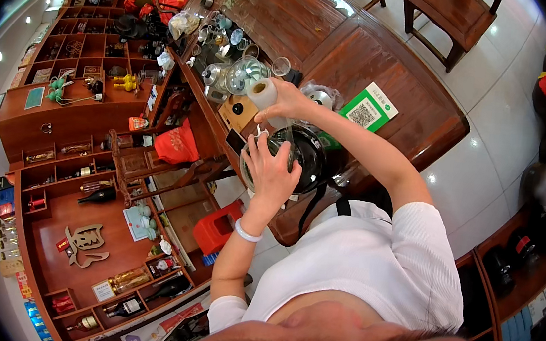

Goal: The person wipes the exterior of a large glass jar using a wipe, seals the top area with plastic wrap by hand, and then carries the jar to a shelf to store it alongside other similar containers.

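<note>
My right hand (285, 99) is closed around a roll of clear plastic film (262, 93), its cardboard core facing up. A sheet of film hangs from the roll towards my left hand (273, 170). With its fingers spread and curved, my left hand rests over a round clear glass vessel (244, 173) at the table's near edge, and partly hides it. What the vessel contains cannot be made out. Right beside it is a glossy black round vessel or lid (310, 159). A white knotted bit (261, 130) shows just above my left fingers.
Glass teapots (247, 75), cups and jars crowd the wooden table (375, 56) beyond my hands. A phone (235, 140) lies by the edge. A green-and-white code sign (368, 108) is to the right. A wooden armchair (126, 165), a red bin (217, 227) and shelves stand left.
</note>
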`<state>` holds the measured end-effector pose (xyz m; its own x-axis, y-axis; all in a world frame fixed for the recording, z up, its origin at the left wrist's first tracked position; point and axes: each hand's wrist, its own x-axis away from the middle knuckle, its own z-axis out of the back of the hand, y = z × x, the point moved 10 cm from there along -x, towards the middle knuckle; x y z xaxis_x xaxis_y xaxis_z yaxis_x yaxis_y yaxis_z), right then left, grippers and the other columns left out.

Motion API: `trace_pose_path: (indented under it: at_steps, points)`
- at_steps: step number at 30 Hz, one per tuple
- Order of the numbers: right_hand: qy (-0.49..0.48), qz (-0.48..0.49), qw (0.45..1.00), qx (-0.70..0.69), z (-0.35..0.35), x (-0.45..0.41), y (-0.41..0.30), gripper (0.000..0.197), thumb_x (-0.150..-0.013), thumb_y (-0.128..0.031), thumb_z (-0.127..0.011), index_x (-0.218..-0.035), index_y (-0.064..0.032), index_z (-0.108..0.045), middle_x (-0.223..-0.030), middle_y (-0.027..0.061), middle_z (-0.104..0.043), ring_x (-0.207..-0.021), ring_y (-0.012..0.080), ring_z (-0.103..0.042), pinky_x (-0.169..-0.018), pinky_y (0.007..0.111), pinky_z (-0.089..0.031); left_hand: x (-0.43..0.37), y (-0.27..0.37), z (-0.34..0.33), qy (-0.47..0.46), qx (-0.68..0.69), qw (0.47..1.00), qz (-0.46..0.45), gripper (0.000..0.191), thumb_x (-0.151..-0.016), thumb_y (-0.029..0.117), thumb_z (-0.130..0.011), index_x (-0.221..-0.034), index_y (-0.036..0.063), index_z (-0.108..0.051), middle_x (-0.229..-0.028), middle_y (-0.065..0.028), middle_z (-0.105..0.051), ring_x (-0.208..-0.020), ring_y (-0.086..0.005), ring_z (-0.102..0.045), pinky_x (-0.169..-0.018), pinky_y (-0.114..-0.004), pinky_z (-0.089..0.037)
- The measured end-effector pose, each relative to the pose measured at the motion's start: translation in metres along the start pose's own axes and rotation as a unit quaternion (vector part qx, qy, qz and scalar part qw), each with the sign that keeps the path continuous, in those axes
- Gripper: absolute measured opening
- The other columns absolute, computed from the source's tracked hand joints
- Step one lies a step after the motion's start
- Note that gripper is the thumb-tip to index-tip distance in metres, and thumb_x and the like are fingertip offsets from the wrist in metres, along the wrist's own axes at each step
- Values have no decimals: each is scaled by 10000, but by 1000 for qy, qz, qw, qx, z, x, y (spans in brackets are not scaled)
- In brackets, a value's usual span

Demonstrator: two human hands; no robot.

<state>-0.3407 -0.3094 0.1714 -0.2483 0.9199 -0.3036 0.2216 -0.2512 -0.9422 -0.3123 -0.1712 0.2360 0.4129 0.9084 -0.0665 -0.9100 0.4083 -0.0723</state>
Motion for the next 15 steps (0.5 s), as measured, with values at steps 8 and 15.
trace_pose_path:
  at_steps: [8,15]
  points:
    - [30,-42,999,11,3,6,16,673,-533,-328,-807,-1056,-36,-499,-958,90,-561,-883,190,-552,-763,305,-430,-41,-53,23,4,182,980,84,538,-602,255,-757,-992,-1,-489,-1037,-164,-483,-1007,-302,-470,-891,-395,-357]
    - [53,-12,997,-62,-3,8,10,625,-601,-362,-760,-1035,-3,-490,-946,127,-552,-871,222,-546,-770,305,-420,-90,-77,-50,-161,554,804,143,677,-597,-1,-747,-1167,-27,-384,-1060,-112,-520,-955,-172,-532,-747,-285,-476]
